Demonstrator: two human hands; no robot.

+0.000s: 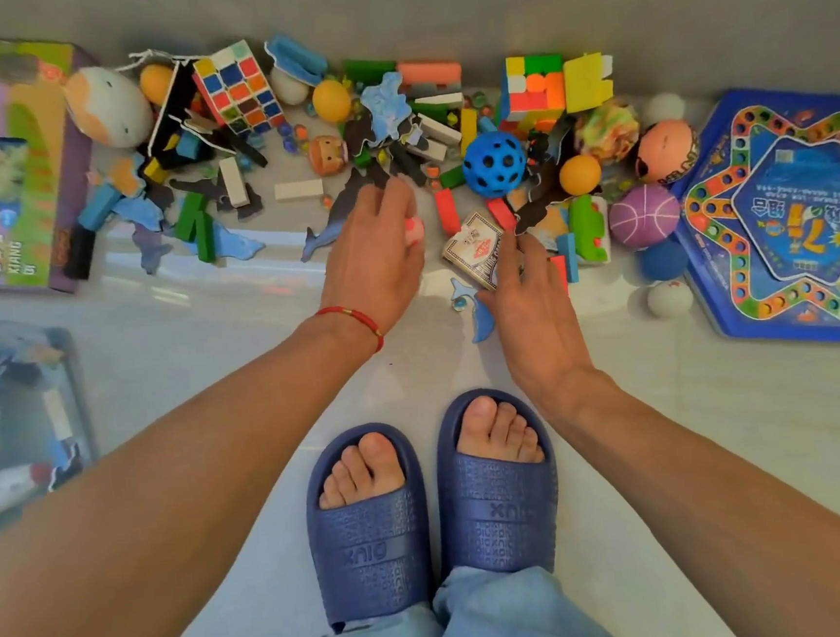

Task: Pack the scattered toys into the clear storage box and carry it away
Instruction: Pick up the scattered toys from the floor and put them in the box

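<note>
The person stands over the scattered toys [391, 132], both arms reaching down. The left hand [377, 256] curls around a small pink thing [414, 230], mostly hidden by its fingers. The right hand [528, 303] hangs with fingers loosely spread, holding nothing, just above a card box [472, 247]. The clear storage box [20, 419] sits far off to the left, well apart from both hands, with a few pieces inside.
</note>
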